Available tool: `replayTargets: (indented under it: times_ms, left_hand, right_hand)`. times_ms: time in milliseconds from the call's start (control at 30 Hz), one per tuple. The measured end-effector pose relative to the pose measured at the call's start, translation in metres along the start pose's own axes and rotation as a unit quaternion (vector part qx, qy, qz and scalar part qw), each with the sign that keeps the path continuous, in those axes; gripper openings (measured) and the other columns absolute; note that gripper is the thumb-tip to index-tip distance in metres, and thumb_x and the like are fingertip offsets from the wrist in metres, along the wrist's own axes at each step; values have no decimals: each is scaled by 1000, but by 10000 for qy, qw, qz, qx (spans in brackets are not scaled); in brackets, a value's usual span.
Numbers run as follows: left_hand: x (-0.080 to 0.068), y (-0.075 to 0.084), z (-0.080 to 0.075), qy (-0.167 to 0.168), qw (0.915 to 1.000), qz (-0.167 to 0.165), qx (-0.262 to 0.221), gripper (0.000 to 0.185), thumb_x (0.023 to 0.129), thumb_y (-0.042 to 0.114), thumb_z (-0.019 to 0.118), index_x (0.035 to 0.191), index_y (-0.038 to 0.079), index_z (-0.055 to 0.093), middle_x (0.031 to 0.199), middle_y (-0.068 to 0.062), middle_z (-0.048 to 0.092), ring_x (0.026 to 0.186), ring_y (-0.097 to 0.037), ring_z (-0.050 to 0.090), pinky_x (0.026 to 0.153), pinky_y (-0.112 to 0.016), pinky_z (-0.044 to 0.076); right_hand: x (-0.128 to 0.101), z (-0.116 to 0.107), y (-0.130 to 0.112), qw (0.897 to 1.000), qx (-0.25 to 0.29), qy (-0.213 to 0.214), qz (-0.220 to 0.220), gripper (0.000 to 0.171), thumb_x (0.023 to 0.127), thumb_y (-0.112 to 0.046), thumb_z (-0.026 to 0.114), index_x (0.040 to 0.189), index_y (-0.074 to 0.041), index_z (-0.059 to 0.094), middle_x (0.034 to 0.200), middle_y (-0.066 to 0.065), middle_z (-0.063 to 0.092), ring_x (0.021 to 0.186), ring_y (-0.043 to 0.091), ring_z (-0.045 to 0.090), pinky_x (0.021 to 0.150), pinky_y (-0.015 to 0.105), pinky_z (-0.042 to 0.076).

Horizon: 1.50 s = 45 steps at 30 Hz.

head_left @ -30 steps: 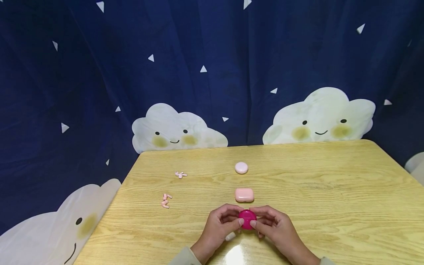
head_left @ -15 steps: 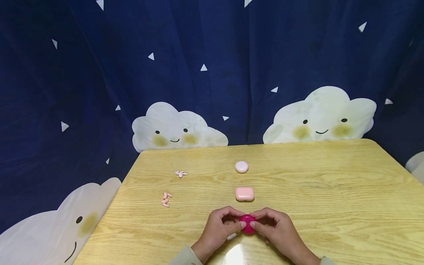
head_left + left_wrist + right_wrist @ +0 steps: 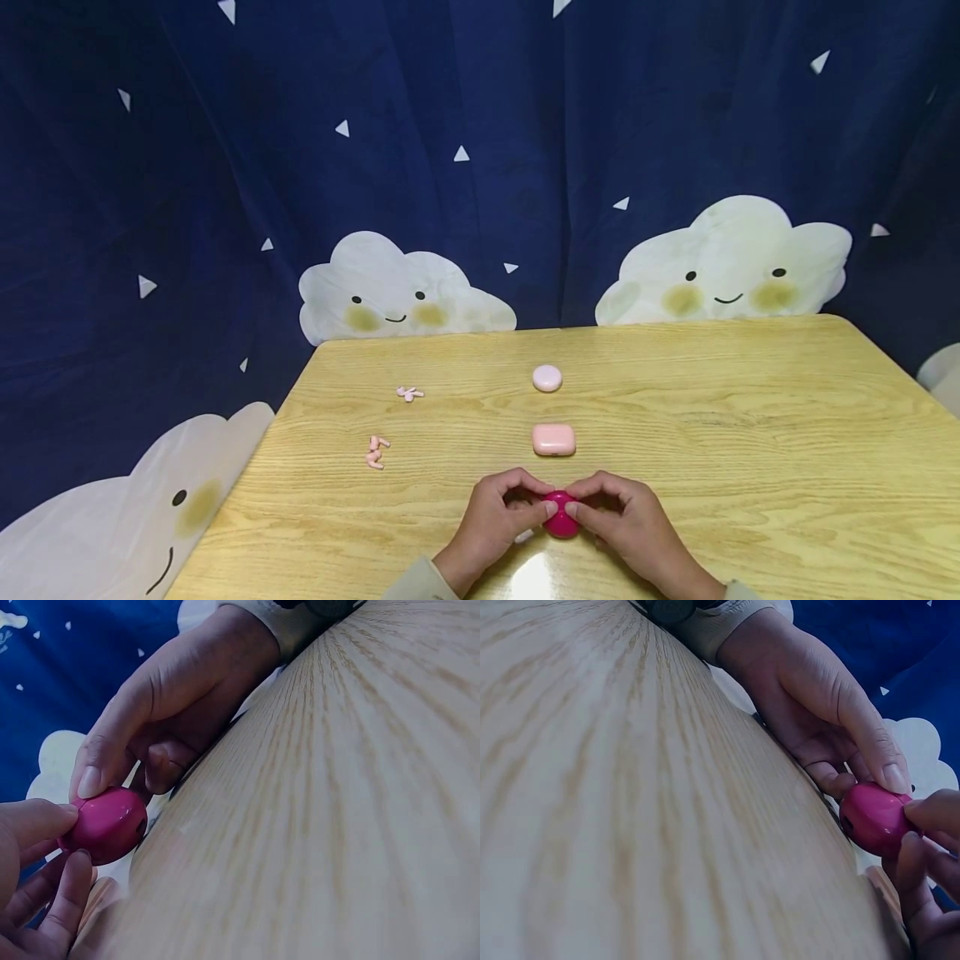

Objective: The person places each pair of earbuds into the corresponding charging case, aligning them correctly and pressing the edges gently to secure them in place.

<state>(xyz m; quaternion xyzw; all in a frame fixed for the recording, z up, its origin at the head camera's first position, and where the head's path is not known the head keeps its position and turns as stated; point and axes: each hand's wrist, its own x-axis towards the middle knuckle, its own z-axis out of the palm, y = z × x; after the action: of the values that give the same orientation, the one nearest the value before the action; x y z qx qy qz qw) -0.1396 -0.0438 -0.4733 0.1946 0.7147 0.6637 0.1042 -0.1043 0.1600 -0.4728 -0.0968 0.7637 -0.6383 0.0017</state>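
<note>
Both hands meet at a round, glossy magenta earbud case point(image 3: 561, 525) near the front of the table. The left hand point(image 3: 491, 515) pinches its left side, thumb on the near face and fingertips at the far edge. The right hand point(image 3: 633, 518) does the same on the right side, the two thumbs side by side. In the left wrist view the case point(image 3: 112, 829) shows a small dark slot on its side. The right wrist view shows the case point(image 3: 874, 817) held close over the wood. A small white piece point(image 3: 523, 536) lies beside the left hand, partly hidden by it.
A pink rounded-rectangle earbud case point(image 3: 553, 439) lies just beyond the hands, with a pale pink round case point(image 3: 547, 378) farther back. On the left lie pink earbuds point(image 3: 375, 452) and paler earbuds point(image 3: 409, 394). A dark blue curtain point(image 3: 480, 183) with clouds hangs behind the table point(image 3: 750, 417).
The magenta case has shifted slightly toward the person and tipped, with its upper part now more covered by the thumbs. Both hands moved slightly nearer with it, keeping their pinch.
</note>
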Motion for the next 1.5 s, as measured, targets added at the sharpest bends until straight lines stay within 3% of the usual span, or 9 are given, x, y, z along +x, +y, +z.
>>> replayTargets:
  times_ms: [267, 767, 1100, 1500]
  left_hand:
    - [1, 3, 0, 92, 9993, 70, 365, 16, 81, 16, 78, 94, 8, 73, 87, -6, 70, 71, -7, 60, 60, -16, 48]
    - [-1, 3, 0, -116, 9982, -93, 576, 16, 82, 15, 76, 97, 9, 72, 84, -1, 67, 67, -7, 60, 59, -18, 49]
    - [0, -1, 1, -73, 9979, 181, 621, 18, 82, 16, 77, 98, 8, 74, 88, -3, 69, 73, -5, 62, 64, -19, 52]
    - [0, -1, 0, -86, 9970, 228, 736, 15, 83, 11, 76, 98, 8, 75, 91, -8, 69, 77, -4, 62, 66, -20, 53]
  right_hand:
    - [2, -1, 0, 10000, -87, -35, -8, 18, 84, -23, 75, 97, -11, 71, 95, 5, 70, 80, 14, 66, 67, 29, 56]
    - [0, 3, 1, 9992, 263, -235, 174, 22, 86, -18, 73, 100, -2, 68, 100, 14, 68, 81, 17, 68, 66, 33, 58]
    - [1, 2, 1, 9990, 328, -317, -17, 19, 88, -12, 71, 101, 0, 67, 105, 17, 65, 85, 13, 66, 66, 32, 58]
    - [0, 2, -1, 9996, 106, -257, -40, 20, 87, -16, 72, 100, -2, 68, 104, 15, 67, 86, 11, 65, 65, 29, 57]
